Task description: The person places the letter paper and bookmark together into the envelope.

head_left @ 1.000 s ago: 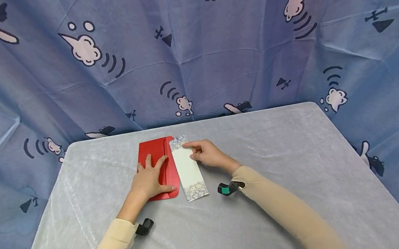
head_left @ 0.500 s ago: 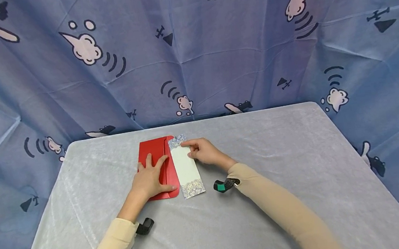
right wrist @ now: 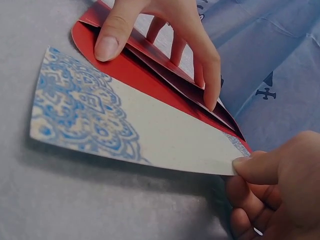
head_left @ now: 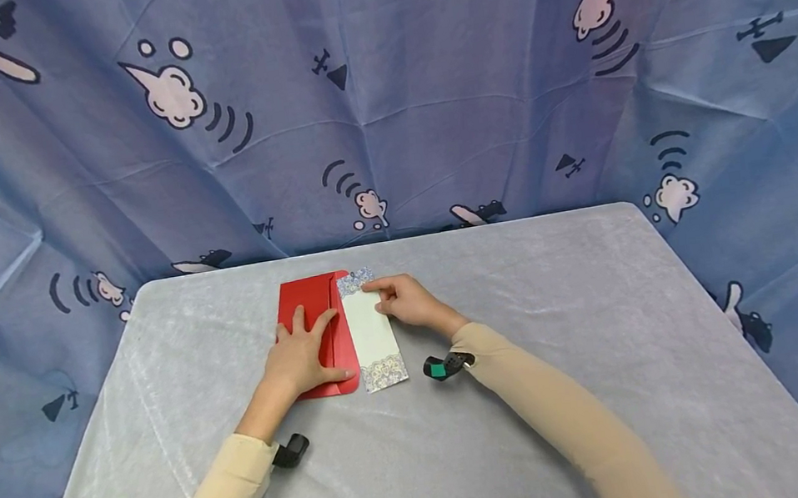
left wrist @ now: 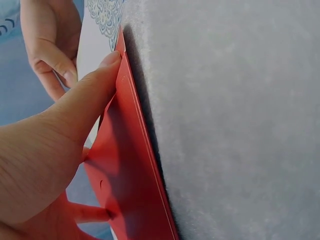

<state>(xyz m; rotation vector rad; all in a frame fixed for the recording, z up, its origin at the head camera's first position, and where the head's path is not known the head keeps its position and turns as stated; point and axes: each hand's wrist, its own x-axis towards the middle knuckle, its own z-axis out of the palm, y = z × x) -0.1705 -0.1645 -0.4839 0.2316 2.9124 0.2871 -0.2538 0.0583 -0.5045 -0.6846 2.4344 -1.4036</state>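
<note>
A red envelope (head_left: 306,291) lies on the table, its long mouth gaping on the right side in the right wrist view and its flap folded out. My left hand (head_left: 296,362) spreads over it, thumb on the flap near its lower end, fingertips on the body. Beside the flap, my right hand (head_left: 410,306) pinches a white card (right wrist: 165,130) by its far right edge, thumb on top and fingers beneath. Blue lacy patterns decorate both ends of the card. Its left edge overlaps the flap, and its near end is lifted over the cloth.
A pale grey cloth (head_left: 544,432) covers the table (head_left: 562,278). Behind it hangs a blue curtain (head_left: 426,111) printed with planes and clouds. Dark wrist bands (head_left: 291,451) with cameras sit at both cuffs.
The right hand has brought the card slightly left and away from me, closer over the envelope's flap. The left hand has stayed in place on the envelope.
</note>
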